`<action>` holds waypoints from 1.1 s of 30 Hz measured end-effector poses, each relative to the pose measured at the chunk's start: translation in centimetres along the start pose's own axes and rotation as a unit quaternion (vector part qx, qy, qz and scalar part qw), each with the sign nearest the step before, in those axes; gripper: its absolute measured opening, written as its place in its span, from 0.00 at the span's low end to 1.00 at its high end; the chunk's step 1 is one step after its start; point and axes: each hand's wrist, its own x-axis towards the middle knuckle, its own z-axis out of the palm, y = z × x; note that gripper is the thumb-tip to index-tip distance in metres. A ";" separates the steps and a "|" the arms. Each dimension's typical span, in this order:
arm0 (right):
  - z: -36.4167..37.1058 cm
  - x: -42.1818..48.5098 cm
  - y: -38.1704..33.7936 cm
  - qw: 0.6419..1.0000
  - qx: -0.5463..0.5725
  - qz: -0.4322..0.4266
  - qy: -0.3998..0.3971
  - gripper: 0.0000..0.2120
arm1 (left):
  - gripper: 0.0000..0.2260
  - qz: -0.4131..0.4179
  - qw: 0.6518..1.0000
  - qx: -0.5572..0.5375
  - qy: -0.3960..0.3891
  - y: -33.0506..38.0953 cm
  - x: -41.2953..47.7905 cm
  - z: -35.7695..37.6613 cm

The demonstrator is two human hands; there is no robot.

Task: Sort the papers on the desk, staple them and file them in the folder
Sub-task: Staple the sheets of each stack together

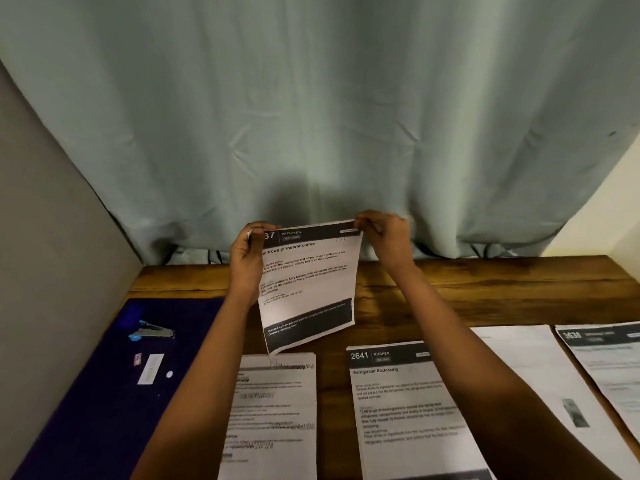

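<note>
Nearest, a sheet point(408, 410) headed "2641 KITCHEN, Refrigerator Restocking" lies flat on the desk point(450, 292). Beyond it, lifted above the wood, the held paper point(308, 282) reads "KITCHEN ... a cup of instant coffee". It hangs lengthwise, header uppermost. The left hand point(247, 258) and right hand point(384, 240) each pinch a top corner.

Both bare forearms reach up from the near edge toward the far side, drawing closer together as they rise. The left hand point(246, 259) grips the top left corner of a sheet point(311, 285). The right hand point(382, 237) pinches its top right corner with curled fingers.
</note>
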 end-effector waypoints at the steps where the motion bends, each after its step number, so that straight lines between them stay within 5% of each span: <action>1: -0.1 0.0 0.1 0.999 0.041 0.023 -0.006 0.06 | 0.10 -0.003 1.000 0.000 0.002 0.0 0.0 0.1; 8: 0.2 -0.4 -0.3 0.950 0.281 0.129 -0.037 0.06 | 0.08 -0.024 0.999 -0.006 0.036 0.6 0.2 0.6; 19: 2.4 -7.5 3.5 0.911 0.264 0.266 -0.176 0.09 | 0.08 -0.115 0.982 -0.041 0.145 2.6 3.3 0.0; 27: 4.4 -7.9 3.7 0.896 0.236 0.366 -0.087 0.07 | 0.16 -0.128 0.986 0.080 0.073 0.6 1.9 -0.8; 33: 4.9 -8.1 3.3 0.867 0.249 0.432 -0.019 0.09 | 0.12 -0.196 0.972 0.130 -0.005 -4.5 -4.2 -0.7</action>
